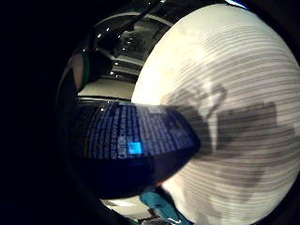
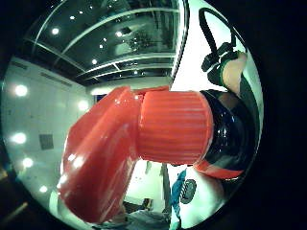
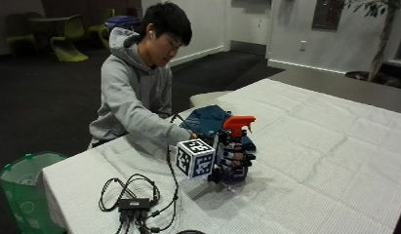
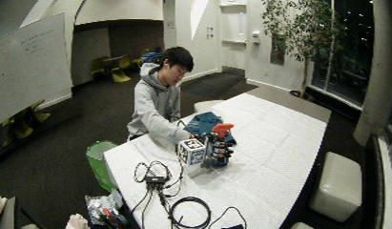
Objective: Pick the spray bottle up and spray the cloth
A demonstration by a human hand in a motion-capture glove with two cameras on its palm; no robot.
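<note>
- One spray bottle [image 3: 235, 146] is what I have in view on the white-covered table [image 3: 330, 146], upright, with its dark body low and its orange trigger head [image 3: 239, 124] on top.
- My gloved right hand [image 3: 233, 158] is wrapped round the bottle's body, fingers [image 3: 244, 157] curled across its front in the outside view.
- I cannot tell from the outside views whether the bottle's base touches the tablecloth or sits just above it; a shadow lies on the cloth right beside it.
- From the thumb-side palm view, the ribbed orange collar [image 2: 175, 127] and the trigger head fill most of the picture, with the dark neck of the bottle just beyond the collar.
- From the little-finger-side palm view, the bottle's dark label [image 1: 131, 133], covered in small print with a bright blue square, lies close to the palm, and the striped white tablecloth spreads out past it, carrying the shadow of the hand and bottle.
- The teal cloth [image 3: 210, 119] lies crumpled on the table just behind the bottle, on the side nearer the person; a corner of it shows at the edge of the little-finger-side view as well [image 1: 161, 204].
- The person sits at the table's far edge in a grey hoodie [image 3: 131, 92], the right arm reaching forward to the bottle.
- A green bin [image 3: 21, 190] stands on the floor by the table's corner.
</note>
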